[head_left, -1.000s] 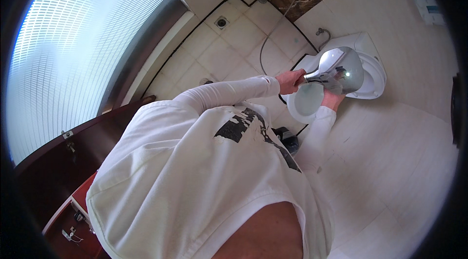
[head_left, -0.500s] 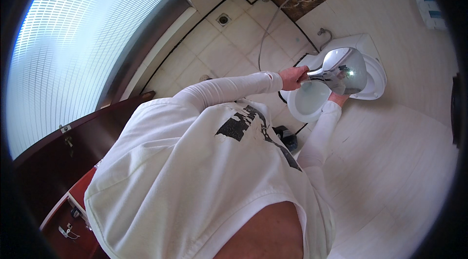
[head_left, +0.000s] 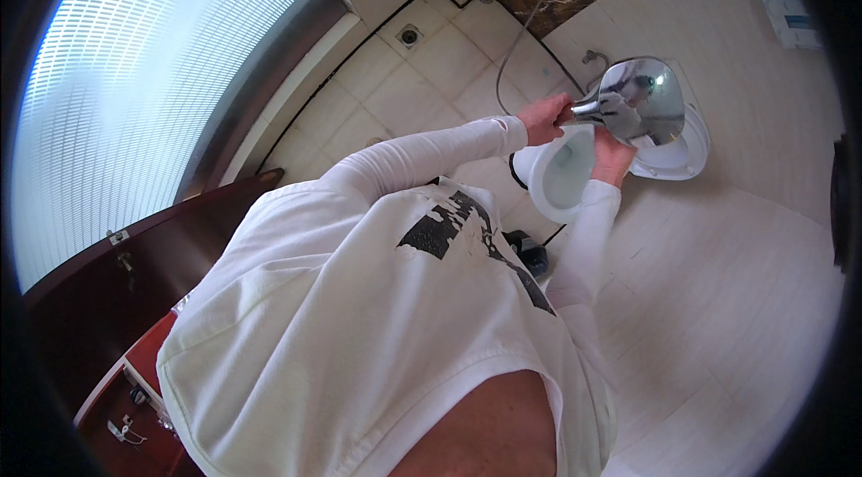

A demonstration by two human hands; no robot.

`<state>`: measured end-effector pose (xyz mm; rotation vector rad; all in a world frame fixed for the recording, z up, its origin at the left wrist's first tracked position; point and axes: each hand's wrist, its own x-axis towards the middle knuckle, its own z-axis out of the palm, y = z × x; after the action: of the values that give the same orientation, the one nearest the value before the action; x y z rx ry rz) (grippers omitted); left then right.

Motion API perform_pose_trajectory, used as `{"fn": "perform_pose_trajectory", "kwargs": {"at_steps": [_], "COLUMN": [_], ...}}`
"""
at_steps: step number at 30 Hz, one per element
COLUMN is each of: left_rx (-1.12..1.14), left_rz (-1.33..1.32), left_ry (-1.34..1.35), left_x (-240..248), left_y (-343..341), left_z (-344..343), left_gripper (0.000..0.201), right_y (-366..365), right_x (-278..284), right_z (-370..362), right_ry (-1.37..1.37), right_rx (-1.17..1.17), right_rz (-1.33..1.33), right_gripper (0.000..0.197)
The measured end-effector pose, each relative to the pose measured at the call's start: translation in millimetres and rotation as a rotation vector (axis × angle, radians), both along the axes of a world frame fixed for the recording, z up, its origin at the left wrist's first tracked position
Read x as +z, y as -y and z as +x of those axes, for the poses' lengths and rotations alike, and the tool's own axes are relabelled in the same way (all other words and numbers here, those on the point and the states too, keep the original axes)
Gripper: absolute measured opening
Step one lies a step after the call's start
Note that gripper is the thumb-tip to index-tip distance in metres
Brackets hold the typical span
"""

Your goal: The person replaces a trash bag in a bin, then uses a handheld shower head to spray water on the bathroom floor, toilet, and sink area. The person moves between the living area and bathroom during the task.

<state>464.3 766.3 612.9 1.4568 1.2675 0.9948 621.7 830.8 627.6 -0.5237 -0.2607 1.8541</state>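
My left hand (head_left: 544, 120) is closed around the handle of a shiny chrome shower head (head_left: 648, 109), large and rounded. A grey hose (head_left: 505, 73) comes down toward that hand. Beneath the shower head, my right hand (head_left: 614, 157) reaches up close to its lower edge. The right fingers are hidden behind it, so their grip does not show. Both hands are over a white toilet (head_left: 541, 197) with its bowl uncovered. The raised seat and lid (head_left: 694, 158) stand behind the shower head, which partly covers them.
A floor drain (head_left: 409, 35) is set in the beige tiles at the far side. A curved pipe (head_left: 593, 59) comes from the wall by the toilet. On the left are a frosted window (head_left: 153, 73) and a dark red wooden door (head_left: 135, 270). Something black (head_left: 526, 254) lies near the toilet's base.
The shower head has risen slightly and turned, showing more of its mirror-like side. My right hand has shifted up and shows more. The hose has swung to the right.
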Motion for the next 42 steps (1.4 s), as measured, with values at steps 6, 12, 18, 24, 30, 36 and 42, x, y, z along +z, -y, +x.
{"fn": "perform_pose_trajectory", "kwargs": {"at_steps": [6, 12, 18, 24, 30, 36, 42], "left_rx": [0.171, 0.276, 0.260, 0.159, 0.139, 0.097, 0.084], "left_rz": [-0.060, 0.039, -0.008, -0.072, 0.046, -0.029, -0.003], "left_ry": [-0.129, -0.194, -0.320, -0.325, -0.124, -0.131, -0.122], "left_x": [5.9, -5.7, 1.3, 25.9, 24.6, 17.9, 14.7], "left_y": [-15.3, -4.9, 6.1, 14.4, 17.3, 17.9, 21.1], "left_z": [-1.3, 10.3, 20.6, 23.2, 27.4, 27.5, 28.9], "left_gripper": [0.032, 0.027, 0.029, 0.033, 0.030, 0.033, 0.033], "right_y": [33.5, 30.6, 35.4, 43.1, 46.4, 44.5, 43.4], "right_x": [-2.8, -9.3, -13.9, -0.5, 17.0, 3.5, -9.1], "right_z": [-35.6, -42.0, -44.0, -39.5, -41.8, -35.6, -22.2], "right_ry": [0.287, 0.474, 0.304, 0.296, 0.440, 0.460, 0.197], "right_rx": [0.198, 0.115, 0.045, 0.053, -0.085, -0.051, -0.021], "right_rz": [0.221, 0.179, 0.148, 0.164, 0.122, 0.217, 0.187], "right_gripper": [0.036, 0.035, 0.032, 0.031, 0.035, 0.042, 0.039]}}
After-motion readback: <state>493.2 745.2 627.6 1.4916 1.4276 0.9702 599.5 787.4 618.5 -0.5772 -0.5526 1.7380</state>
